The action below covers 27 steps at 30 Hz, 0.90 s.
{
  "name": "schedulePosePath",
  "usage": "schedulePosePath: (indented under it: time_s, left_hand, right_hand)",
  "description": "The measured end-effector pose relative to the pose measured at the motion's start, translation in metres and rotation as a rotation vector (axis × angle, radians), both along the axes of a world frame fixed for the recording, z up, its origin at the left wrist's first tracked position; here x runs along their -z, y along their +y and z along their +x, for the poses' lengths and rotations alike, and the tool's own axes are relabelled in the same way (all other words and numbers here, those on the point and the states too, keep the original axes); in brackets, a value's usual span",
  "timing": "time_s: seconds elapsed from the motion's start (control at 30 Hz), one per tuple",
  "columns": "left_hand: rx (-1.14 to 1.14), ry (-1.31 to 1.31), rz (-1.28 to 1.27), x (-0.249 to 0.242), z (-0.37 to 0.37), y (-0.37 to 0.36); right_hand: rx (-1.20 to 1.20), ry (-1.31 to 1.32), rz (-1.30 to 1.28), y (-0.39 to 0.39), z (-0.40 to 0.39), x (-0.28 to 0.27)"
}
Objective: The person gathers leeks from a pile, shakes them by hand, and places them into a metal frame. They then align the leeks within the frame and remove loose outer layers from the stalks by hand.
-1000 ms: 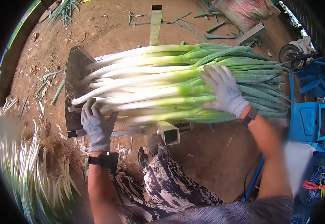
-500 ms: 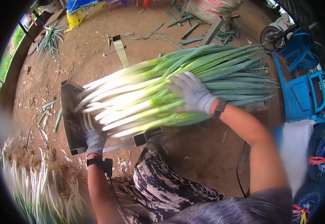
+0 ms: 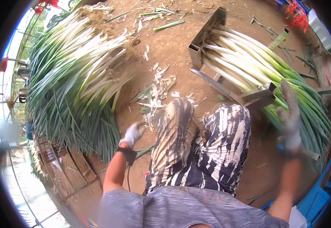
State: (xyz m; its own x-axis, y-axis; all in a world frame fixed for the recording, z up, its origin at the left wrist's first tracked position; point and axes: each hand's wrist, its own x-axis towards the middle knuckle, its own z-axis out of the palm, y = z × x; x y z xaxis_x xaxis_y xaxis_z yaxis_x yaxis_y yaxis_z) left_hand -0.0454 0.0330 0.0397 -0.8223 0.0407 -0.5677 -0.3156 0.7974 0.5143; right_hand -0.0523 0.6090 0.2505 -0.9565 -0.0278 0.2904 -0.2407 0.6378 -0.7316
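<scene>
Long green onions (image 3: pixel 249 57) lie side by side in a metal rack (image 3: pixel 196 55) on my right, white root ends against its end plate and green tops trailing toward me. My right hand (image 3: pixel 290 119), in a pale work glove, overlaps their green leaves with fingers stretched and thumb apart. Left of my knees, my gloved left hand (image 3: pixel 133 135) hangs in the air, its fingers extended and nothing in them. It is nearest to a big heap of loose green onions (image 3: pixel 74 79), roots toward the middle of the floor and leaves to the left.
Dry peelings (image 3: pixel 159 89) litter the dirt floor between heap and rack. My patterned trouser legs (image 3: pixel 177 140) take up the middle. A wooden crate (image 3: pixel 68 167) stands at lower left, a blue plastic item (image 3: pixel 317 188) at lower right. Red strings (image 3: pixel 297 15) hang at top right.
My view has swung left, bringing the onion heap fully into sight. My left hand has left the rack's end plate and moved out over the floor. My right hand has shifted toward the near edge of the leaves.
</scene>
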Motion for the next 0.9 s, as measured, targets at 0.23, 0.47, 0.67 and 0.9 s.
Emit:
schedulePosePath:
  time_s: [0.23, 0.47, 0.67, 0.9]
  left_hand:
    - [0.010, -0.704, 0.078, 0.111, 0.209, -0.007]
    - [0.106, -0.601, 0.125, 0.124, 0.148, 0.007]
    - [-0.224, 0.378, -0.067, 0.139, -0.026, 0.008]
    - [0.038, 0.502, -0.232, 0.137, -0.194, 0.071]
  right_hand:
    - [0.066, -0.343, 0.084, -0.018, -0.049, -0.001]
    - [0.177, -0.465, 0.376, -0.024, -0.054, -0.013]
    - [0.260, -0.539, 0.451, -0.012, -0.051, -0.009]
    - [0.192, -0.572, 0.502, 0.002, -0.051, -0.004]
